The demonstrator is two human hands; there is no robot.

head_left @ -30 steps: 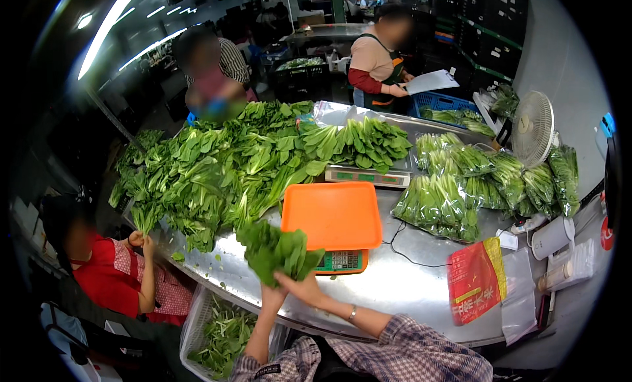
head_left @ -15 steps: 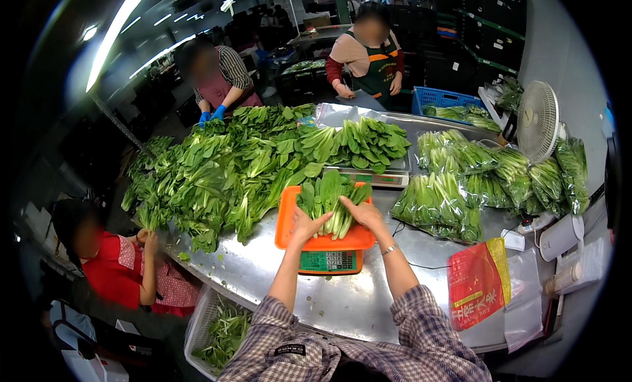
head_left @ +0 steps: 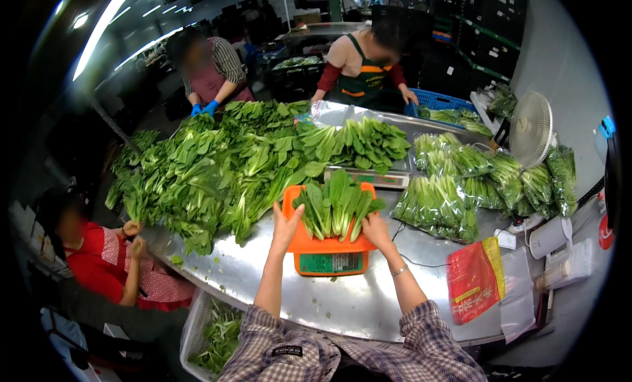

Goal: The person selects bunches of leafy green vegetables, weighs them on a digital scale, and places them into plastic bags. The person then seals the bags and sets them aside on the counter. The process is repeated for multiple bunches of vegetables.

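Observation:
A bunch of leafy greens (head_left: 337, 207) lies in the orange tray (head_left: 303, 240) of a digital scale (head_left: 330, 263), leaves away from me and pale stems toward me. My left hand (head_left: 286, 227) is at the tray's left edge, open and empty, with its fingers spread apart from the bunch. At the right side of the tray, my right hand (head_left: 376, 230) has its fingers closed around the outer stems of the bunch. Just beyond the tray, more greens (head_left: 368, 141) rest on a second scale (head_left: 368, 178).
A large heap of loose greens (head_left: 204, 171) covers the table's left side. Bagged greens (head_left: 438, 207), a red bag (head_left: 473, 283) and a fan (head_left: 530, 128) are on the right. A white crate (head_left: 191, 346) stands below the near left edge. Several co-workers are around the table.
My left hand has let go of the greens and drawn back left. My right hand has shifted to their right side. The greens now lie more spread out. The far co-worker leans toward the blue crate.

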